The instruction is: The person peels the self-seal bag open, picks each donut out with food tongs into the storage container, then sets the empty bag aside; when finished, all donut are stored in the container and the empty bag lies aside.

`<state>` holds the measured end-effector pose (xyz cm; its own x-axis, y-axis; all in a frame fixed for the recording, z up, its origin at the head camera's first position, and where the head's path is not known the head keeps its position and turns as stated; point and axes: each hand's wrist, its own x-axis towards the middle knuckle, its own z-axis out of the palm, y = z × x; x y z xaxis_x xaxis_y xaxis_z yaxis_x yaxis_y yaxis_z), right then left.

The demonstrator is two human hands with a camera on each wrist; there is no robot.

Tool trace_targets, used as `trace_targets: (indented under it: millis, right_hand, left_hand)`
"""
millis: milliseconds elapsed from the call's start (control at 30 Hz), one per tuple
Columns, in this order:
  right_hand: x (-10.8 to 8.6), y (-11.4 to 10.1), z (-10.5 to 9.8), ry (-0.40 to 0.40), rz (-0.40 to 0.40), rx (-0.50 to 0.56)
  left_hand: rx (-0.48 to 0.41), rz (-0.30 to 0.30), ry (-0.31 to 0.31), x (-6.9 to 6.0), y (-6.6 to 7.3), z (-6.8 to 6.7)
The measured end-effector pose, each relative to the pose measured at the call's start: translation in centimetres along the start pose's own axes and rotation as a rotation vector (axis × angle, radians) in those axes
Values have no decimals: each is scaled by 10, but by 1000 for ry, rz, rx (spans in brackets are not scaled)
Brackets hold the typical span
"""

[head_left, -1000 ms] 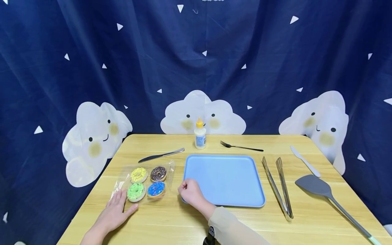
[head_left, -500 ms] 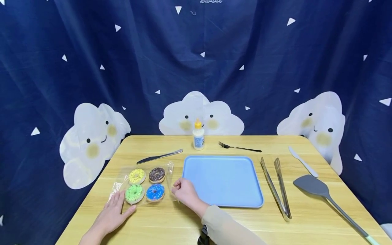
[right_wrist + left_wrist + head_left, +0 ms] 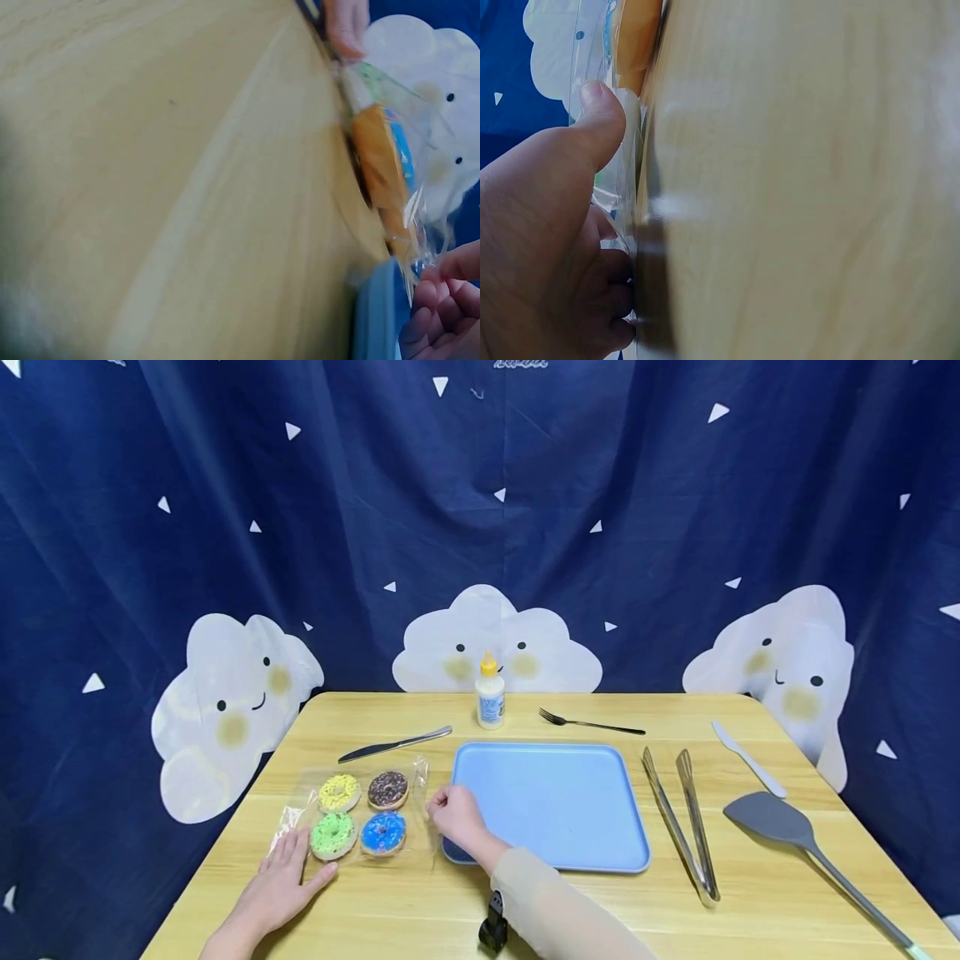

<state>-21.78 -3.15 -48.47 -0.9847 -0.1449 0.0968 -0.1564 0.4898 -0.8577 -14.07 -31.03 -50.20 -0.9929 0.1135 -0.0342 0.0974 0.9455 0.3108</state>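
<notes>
A clear plastic bag [image 3: 417, 793] lies on the table at the left in the head view. In it are a yellow toy doughnut [image 3: 340, 792], a brown one, a green one [image 3: 333, 835] and a blue one [image 3: 383, 833]. My left hand [image 3: 276, 885] rests on the bag's near left corner, fingers extended. At the opposite side my right hand [image 3: 461, 818] pinches the bag's edge between thumb and finger, which the right wrist view shows at the fingertips [image 3: 450, 266]. The right hand overlaps the left edge of a blue tray [image 3: 555, 806].
Behind the bag lies a table knife [image 3: 395, 744]. A glue bottle [image 3: 491, 697] stands upright at the back, a fork [image 3: 591, 722] to its right. Metal tongs [image 3: 682, 827], a white knife [image 3: 748, 760] and a grey spatula [image 3: 772, 818] lie right of the tray.
My right hand has moved left from the tray's edge to the bag's right edge, then slightly away from me, now pinching the bag. My left hand has stayed in place.
</notes>
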Motion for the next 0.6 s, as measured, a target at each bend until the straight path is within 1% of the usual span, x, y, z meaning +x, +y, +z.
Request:
trace_targets:
  millis: [167, 333, 433, 533, 600]
  right_hand:
    - [0, 7, -7, 6, 65, 116]
    - [-1, 9, -11, -46, 141, 253]
    - [-2, 10, -14, -84, 170, 279]
    - [0, 10, -16, -127, 193, 269]
    - [2, 7, -17, -144, 190, 269]
  left_hand:
    - [-1, 1, -9, 1, 1, -1]
    - [-3, -3, 11, 1, 1, -3]
    - [6, 7, 30, 0, 0, -2]
    - [10, 8, 25, 0, 1, -2]
    - [10, 2, 15, -1, 2, -2]
